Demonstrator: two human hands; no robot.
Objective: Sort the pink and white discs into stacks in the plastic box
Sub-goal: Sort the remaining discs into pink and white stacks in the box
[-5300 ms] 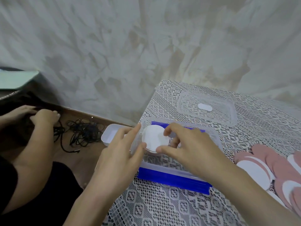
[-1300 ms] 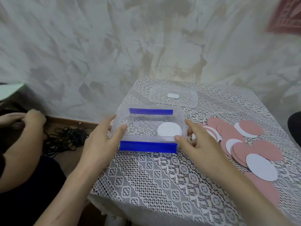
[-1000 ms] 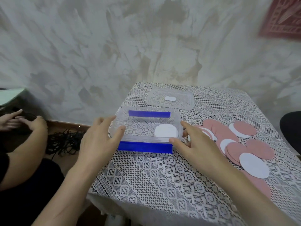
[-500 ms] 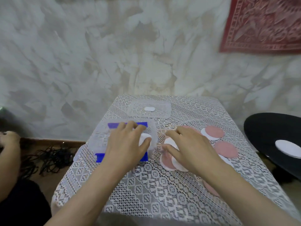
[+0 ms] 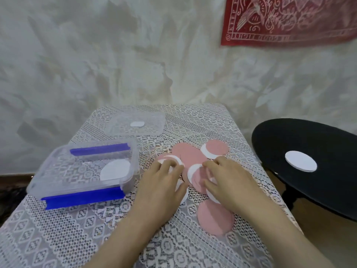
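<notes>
A: Resting on the pile (image 5: 193, 157) of pink and white discs, both hands are down on the table (image 5: 77, 238). The left hand (image 5: 162, 182) lies with its fingers stretched out and apart, tips on a white disc (image 5: 172, 159) at the pile's 10 o'clock edge.

B: And the right hand (image 5: 229, 178)?

A: Its fingers are bent, tips down near the pile's middle. Whether they nip a disc cannot be told.

B: Where is the box (image 5: 73, 171)?

A: At 9 o'clock from the pile, just beside the left hand, uncovered. One boxed disc (image 5: 115, 169), white, lies in its 3 o'clock end.

B: The lid (image 5: 119, 128)?

A: Flat on the table at 1 o'clock from the box.

B: Anything else?

A: A black stool (image 5: 318, 144) at 3 o'clock of the table bears a lone disc (image 5: 301, 161), also white. A red cloth (image 5: 289, 18) hangs on the wall at 1 o'clock.
</notes>
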